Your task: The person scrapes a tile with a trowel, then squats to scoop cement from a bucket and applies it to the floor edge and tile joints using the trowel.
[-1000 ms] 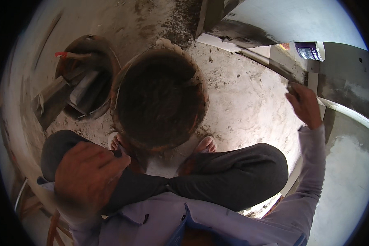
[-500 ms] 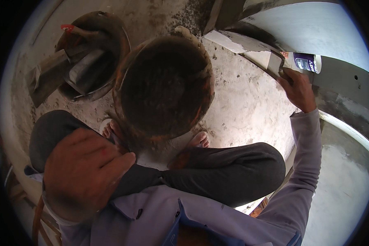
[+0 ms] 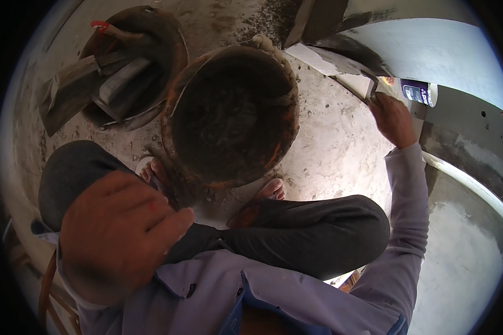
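Note:
My right hand (image 3: 394,118) is closed round the handle of a trowel (image 3: 370,86), mostly hidden by the fingers. Its blade lies against a pale ledge (image 3: 324,62) along the foot of the wall. My left hand (image 3: 117,223) hangs over my left knee, back upward. Its thumb stands apart and its fingers droop, partly out of sight; nothing shows in it. In front of my feet stands a round bucket (image 3: 229,120) with dark, wet-looking insides and a wire handle. Left of it, a second bucket (image 3: 170,47) holds several dusty tools, one a brush (image 3: 117,31) with a red-tipped handle.
A purple and white tub (image 3: 419,92) lies on its side beyond my right hand, beneath a pale curved panel (image 3: 430,47). Grey plastered wall (image 3: 458,151) runs along the right. The dusty concrete floor (image 3: 335,145) is stained and gritty.
My right hand and the trowel have shifted slightly left along the ledge. The view has tilted a little, so the buckets sit higher and further right. My left hand keeps its pose.

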Motion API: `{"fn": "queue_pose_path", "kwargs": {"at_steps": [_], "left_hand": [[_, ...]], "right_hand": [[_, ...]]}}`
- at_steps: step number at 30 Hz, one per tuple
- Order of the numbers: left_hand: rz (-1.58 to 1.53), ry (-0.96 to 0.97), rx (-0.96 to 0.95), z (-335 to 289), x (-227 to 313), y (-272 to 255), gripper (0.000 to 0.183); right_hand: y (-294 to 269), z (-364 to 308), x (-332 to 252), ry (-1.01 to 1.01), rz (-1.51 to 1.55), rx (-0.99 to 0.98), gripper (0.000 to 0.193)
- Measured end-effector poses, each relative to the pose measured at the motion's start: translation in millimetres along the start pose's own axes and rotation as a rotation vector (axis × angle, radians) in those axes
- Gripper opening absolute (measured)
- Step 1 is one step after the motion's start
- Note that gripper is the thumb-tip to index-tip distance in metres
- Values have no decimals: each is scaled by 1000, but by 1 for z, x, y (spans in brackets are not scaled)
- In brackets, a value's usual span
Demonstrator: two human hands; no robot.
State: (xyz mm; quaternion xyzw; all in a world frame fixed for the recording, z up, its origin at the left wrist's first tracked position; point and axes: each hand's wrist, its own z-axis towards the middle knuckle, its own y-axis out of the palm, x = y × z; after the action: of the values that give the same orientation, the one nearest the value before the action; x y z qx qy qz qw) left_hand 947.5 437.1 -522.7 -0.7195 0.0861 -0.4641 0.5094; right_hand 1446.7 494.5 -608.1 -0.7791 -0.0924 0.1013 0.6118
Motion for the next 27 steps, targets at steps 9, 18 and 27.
{"fn": "queue_pose_path", "kwargs": {"at_steps": [9, 18, 27], "left_hand": [[-30, -18, 16, 0, -4, 2, 20], [-12, 55, -18, 6, -2, -1, 22], [-28, 54, -23, 15, -2, -1, 23]], "right_hand": [[-61, -72, -21, 110, 37, 139, 30], [-4, -20, -3, 117, -206, 35, 25], [-38, -80, -1, 52, -12, 375, 24]]}}
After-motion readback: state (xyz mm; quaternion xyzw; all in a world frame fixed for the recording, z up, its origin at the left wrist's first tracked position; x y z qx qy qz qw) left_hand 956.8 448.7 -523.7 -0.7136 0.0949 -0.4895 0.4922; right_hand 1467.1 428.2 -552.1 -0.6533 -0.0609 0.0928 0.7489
